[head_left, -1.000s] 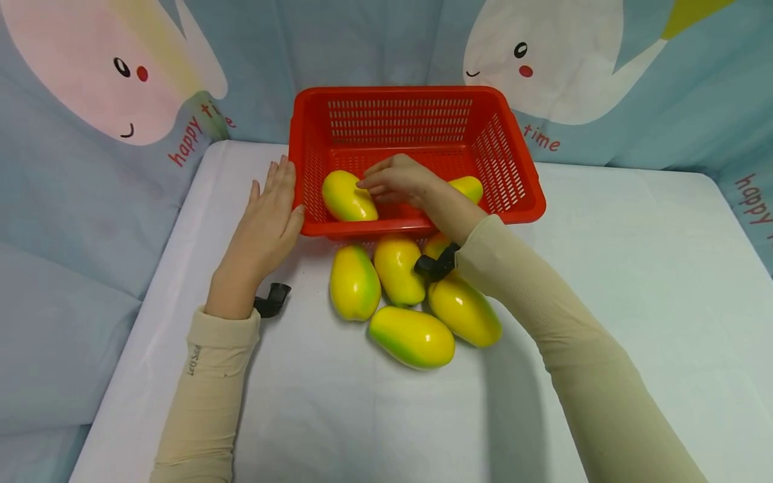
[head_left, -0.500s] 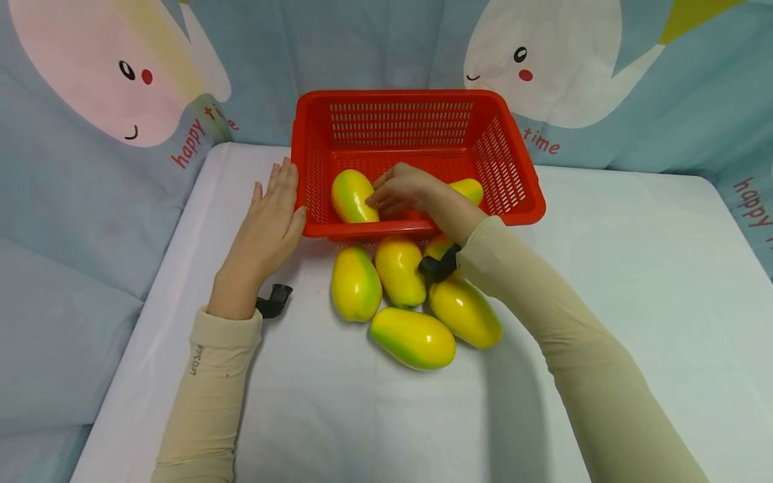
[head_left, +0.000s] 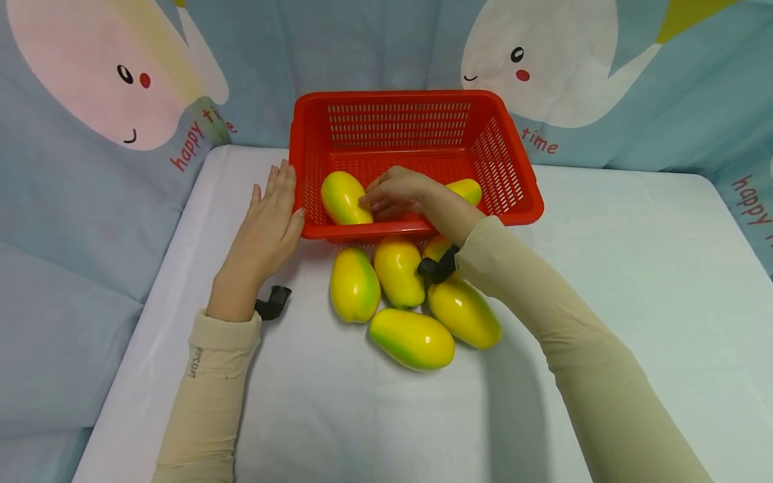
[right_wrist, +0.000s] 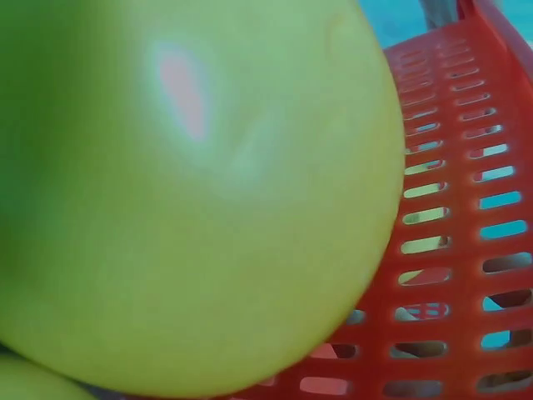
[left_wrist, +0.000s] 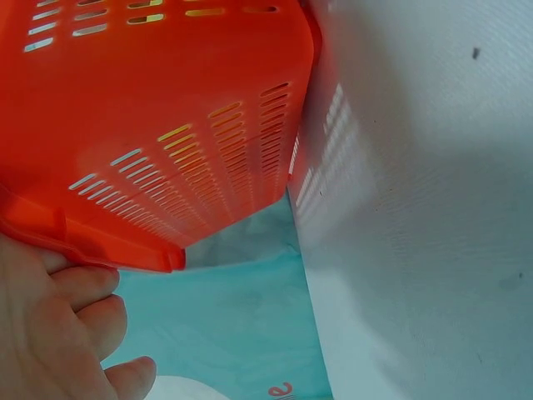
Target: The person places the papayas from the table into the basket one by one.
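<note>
My left hand lies with straight fingers against the left side of the red plastic basket; in the left wrist view its fingers touch the basket's rim. My right hand reaches over the front rim, its loosely bent fingertips touching the right side of a yellow-green mango inside the basket. A second mango in the basket is partly covered by my right forearm. The right wrist view is mostly filled by a mango close up, before the slotted basket wall.
Several mangoes lie on the white-covered table in front of the basket, among them a left one and a front one. One is partly hidden by my right wrist. A blue printed curtain hangs behind the basket.
The mango under my right fingertips shifted right and turned, then moved back left. My right hand moved slightly with it. My left hand has stayed at the basket's side.
</note>
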Demonstrator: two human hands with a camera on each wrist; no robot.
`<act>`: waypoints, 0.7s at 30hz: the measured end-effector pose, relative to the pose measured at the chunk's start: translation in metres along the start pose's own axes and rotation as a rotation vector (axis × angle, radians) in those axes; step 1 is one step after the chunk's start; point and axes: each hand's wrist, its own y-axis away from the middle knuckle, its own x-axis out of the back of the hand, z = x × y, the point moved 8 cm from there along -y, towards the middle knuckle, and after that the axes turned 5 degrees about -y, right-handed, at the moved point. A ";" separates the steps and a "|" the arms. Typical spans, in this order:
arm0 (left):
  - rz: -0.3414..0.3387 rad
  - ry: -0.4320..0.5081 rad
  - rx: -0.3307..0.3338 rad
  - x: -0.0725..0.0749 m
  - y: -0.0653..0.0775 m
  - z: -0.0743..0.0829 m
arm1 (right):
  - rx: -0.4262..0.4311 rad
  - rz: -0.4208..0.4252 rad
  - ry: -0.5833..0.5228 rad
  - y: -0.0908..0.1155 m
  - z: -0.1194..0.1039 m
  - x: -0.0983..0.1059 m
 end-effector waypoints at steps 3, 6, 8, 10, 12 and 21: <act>-0.002 0.006 0.002 -0.001 0.000 0.000 | 0.012 0.043 0.000 0.003 -0.001 0.005; -0.004 0.003 0.002 -0.001 0.000 0.001 | 0.032 0.071 -0.015 0.006 -0.004 0.010; -0.005 0.004 0.003 -0.001 0.000 0.001 | 0.048 0.068 -0.032 0.009 -0.005 0.011; -0.004 0.003 0.004 -0.001 0.000 0.001 | 0.066 0.056 -0.054 0.012 -0.007 0.013; -0.002 0.005 0.003 0.000 0.000 0.001 | 0.087 0.042 -0.074 0.016 -0.009 0.013; -0.001 0.010 0.003 0.001 0.001 0.001 | 0.213 -0.010 -0.163 0.047 -0.018 0.021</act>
